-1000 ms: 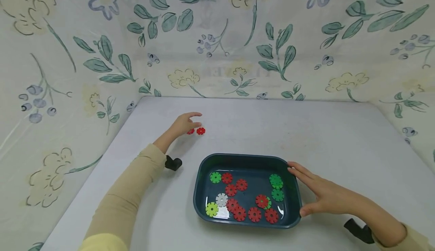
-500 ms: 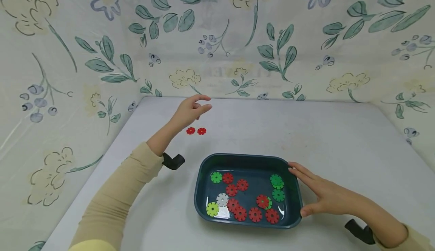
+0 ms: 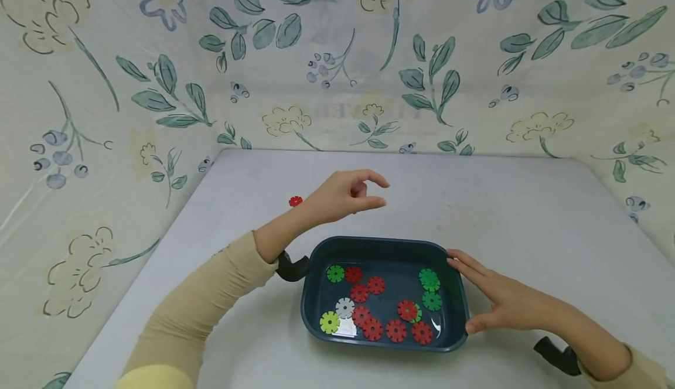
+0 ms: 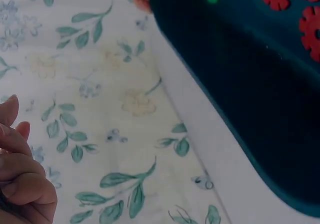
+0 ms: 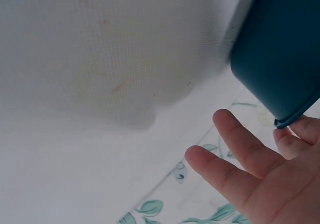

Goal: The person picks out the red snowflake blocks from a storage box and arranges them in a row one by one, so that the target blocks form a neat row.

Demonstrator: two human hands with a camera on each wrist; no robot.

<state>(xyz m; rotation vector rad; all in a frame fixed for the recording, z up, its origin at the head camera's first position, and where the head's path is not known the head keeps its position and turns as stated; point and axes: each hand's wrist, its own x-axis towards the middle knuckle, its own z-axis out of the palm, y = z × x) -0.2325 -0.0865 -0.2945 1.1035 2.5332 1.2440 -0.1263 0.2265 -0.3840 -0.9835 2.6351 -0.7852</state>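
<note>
In the head view my left hand [image 3: 345, 195] hovers over the table beyond the dark blue tray [image 3: 306, 295]. Its thumb and index finger are apart with nothing visible between them; the other fingers curl loosely. One red notched disc [image 3: 295, 201] lies on the table left of this hand. The spot just right of that disc is covered by the wrist. Fingertips of my right hand [image 3: 508, 301] touch the tray's right rim, fingers extended. Inside the tray lie several red discs [image 3: 396, 331], a few green discs [image 3: 429, 280], a white disc [image 3: 345, 307] and a yellow-green disc [image 3: 329, 322].
A white table [image 3: 527, 219] carries the tray. Flower-patterned sheeting [image 3: 337, 55] rises behind the table and along its sides. Black wrist mounts [image 3: 293, 267] protrude near both cuffs, the left one close to the tray's left corner.
My left hand moved up off the two red discs, then right and nearer to the tray. One of those discs has gone from sight behind the wrist. The right hand stayed put.
</note>
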